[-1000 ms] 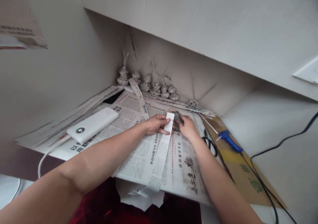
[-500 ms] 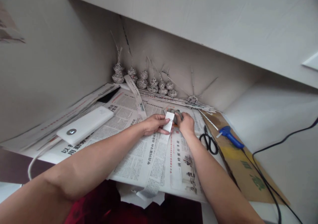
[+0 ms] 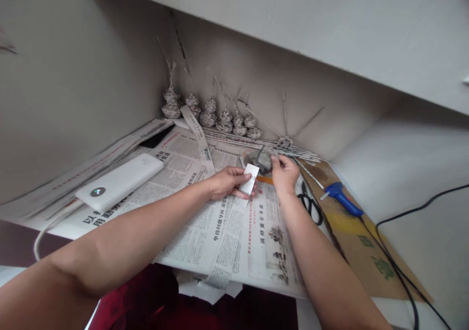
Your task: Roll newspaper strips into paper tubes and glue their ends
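Observation:
My left hand (image 3: 227, 182) pinches a white paper strip (image 3: 249, 174) with small printed characters between thumb and fingers, just above the newspaper. Level with it on the right, my right hand (image 3: 285, 173) has its fingers closed on the edge of a crumpled grey cloth-like piece (image 3: 261, 158). I cannot make out for certain what that grey piece is. A flat orange item (image 3: 266, 179) shows between the hands, partly hidden.
Newspaper (image 3: 176, 186) covers the tabletop. Several woven gourd shapes (image 3: 209, 113) stand along the back wall, behind thin paper sticks (image 3: 234, 137). A white power bank (image 3: 120, 181) lies left. Right are black scissors (image 3: 311, 208), a blue glue gun (image 3: 342, 199) and cardboard (image 3: 370, 252).
My right hand has moved slightly right and away from the paper strip, and more of the grey piece and the orange item shows. My left hand keeps its pinch on the strip.

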`<control>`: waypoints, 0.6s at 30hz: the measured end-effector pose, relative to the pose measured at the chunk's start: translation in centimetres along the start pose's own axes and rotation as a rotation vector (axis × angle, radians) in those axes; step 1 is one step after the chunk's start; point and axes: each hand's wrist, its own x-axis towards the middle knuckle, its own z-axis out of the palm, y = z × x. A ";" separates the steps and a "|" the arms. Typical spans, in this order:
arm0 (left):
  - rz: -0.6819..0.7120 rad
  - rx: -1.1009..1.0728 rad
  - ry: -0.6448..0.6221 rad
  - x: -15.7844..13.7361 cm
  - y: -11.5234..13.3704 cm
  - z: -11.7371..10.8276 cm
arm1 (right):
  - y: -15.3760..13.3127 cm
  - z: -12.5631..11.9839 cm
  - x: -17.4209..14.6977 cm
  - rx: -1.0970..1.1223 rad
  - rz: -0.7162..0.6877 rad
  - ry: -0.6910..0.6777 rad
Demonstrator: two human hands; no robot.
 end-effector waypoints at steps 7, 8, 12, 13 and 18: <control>-0.001 -0.008 -0.051 -0.1 -0.1 0.2 | 1.5 1.9 -0.4 0.238 0.335 0.052; 0.001 -0.016 -0.050 -0.1 -0.1 0.3 | 1.8 2.1 -0.4 0.289 0.379 0.059; -0.001 -0.030 -0.036 -0.1 0.0 0.3 | 2.1 2.0 -0.5 0.378 0.374 -0.034; 0.002 -0.030 -0.034 -0.1 0.0 0.2 | 2.0 1.8 -0.6 0.326 0.313 -0.085; 0.016 -0.037 -0.031 -0.1 0.1 0.0 | 1.4 1.3 -1.2 -0.004 -0.053 -0.262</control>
